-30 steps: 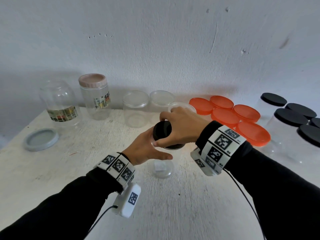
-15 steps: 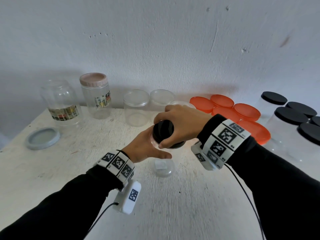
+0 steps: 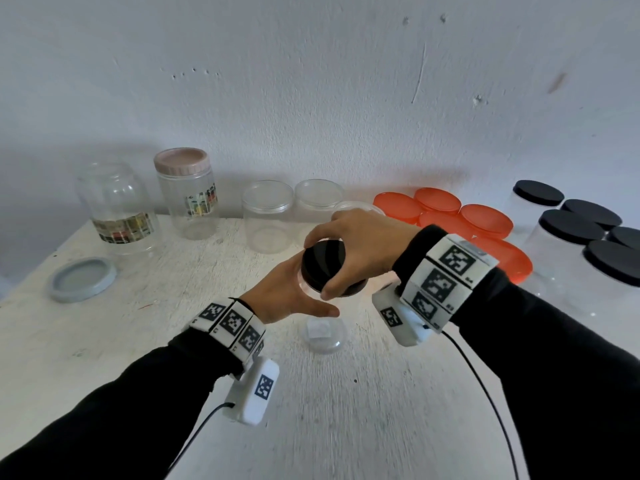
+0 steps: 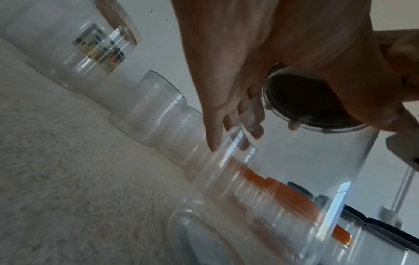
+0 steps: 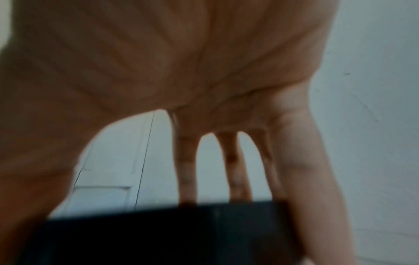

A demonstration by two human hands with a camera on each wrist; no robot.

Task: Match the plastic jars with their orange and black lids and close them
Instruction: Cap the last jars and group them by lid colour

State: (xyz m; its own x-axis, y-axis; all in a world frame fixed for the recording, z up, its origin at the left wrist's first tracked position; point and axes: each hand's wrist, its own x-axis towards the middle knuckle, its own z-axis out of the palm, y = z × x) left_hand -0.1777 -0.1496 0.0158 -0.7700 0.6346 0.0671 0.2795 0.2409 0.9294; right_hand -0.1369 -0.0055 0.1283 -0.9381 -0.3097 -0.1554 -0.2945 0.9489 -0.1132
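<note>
Head view: the right hand [image 3: 360, 247] claws over the black lid [image 3: 323, 268], fingers and thumb curled round its rim, on top of a clear jar [image 3: 323, 336] standing mid-bench [image 3: 104, 341]. The left hand [image 3: 287, 296] wraps the jar's wall from 9 o'clock. Open jars stand at 11 o'clock, orange lids [image 3: 485, 221] at 1, closed black-lidded jars at 3.

Left wrist view: fingers [image 4: 254, 114] curl round the clear wall just below the lid [image 4: 312, 100]; the lid looks level.

Right wrist view: fingertips [image 5: 187, 179] drop onto the lid [image 5: 158, 233]; blurred.

Judgement: keep the lid flat, brace the jar firmly, twist until snug, not forced.
</note>
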